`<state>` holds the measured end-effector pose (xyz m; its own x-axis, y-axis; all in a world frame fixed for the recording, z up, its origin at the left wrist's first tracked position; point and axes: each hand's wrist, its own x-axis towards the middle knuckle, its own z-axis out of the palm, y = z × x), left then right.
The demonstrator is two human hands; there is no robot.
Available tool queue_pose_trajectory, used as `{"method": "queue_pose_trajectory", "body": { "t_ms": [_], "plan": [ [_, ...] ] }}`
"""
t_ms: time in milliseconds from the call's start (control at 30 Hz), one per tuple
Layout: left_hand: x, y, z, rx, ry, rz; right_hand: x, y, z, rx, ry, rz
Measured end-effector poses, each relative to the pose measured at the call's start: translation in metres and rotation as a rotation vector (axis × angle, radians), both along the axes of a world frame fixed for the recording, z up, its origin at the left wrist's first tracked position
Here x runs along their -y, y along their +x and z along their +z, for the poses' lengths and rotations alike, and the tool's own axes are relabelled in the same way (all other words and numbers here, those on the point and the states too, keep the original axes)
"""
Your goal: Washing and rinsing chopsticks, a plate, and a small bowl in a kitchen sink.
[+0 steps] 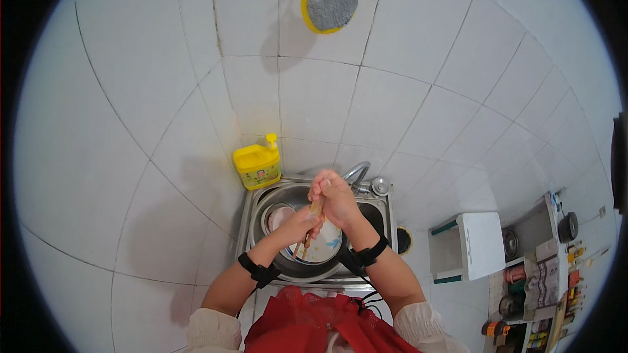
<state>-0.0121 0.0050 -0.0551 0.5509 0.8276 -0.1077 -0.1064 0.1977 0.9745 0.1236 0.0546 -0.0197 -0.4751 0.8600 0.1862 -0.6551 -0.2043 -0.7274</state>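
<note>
Over a stainless steel sink (251, 206), my left hand (300, 223) is closed around a bundle of wooden chopsticks (316, 206). Their lower ends fan out below it, over a white plate with blue leaf marks (319, 247). My right hand (333, 196) grips the upper part of the same bundle, just above the left. Plate and a pinkish bowl (280, 218) lie in a round metal basin (260, 245) inside the sink. A chrome faucet (360, 169) curves behind my right hand.
A yellow detergent jug with a pump (257, 166) stands at the sink's back left corner. A grey and yellow scrubbing mitt (331, 2) hangs on the tiled wall. To the right are a white stool (481, 245) and shelves (552, 255) holding bottles and pots.
</note>
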Motion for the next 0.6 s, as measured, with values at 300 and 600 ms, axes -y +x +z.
{"method": "queue_pose_trajectory", "body": {
  "t_ms": [300,600],
  "plan": [
    [-0.005,0.006,-0.022,-0.071,0.052,0.113,0.017,-0.011,-0.005,0.293,-0.033,-0.266],
    [-0.001,0.01,-0.018,-0.209,0.054,0.062,0.014,-0.001,-0.019,0.306,-0.131,-0.193]
  ]
}}
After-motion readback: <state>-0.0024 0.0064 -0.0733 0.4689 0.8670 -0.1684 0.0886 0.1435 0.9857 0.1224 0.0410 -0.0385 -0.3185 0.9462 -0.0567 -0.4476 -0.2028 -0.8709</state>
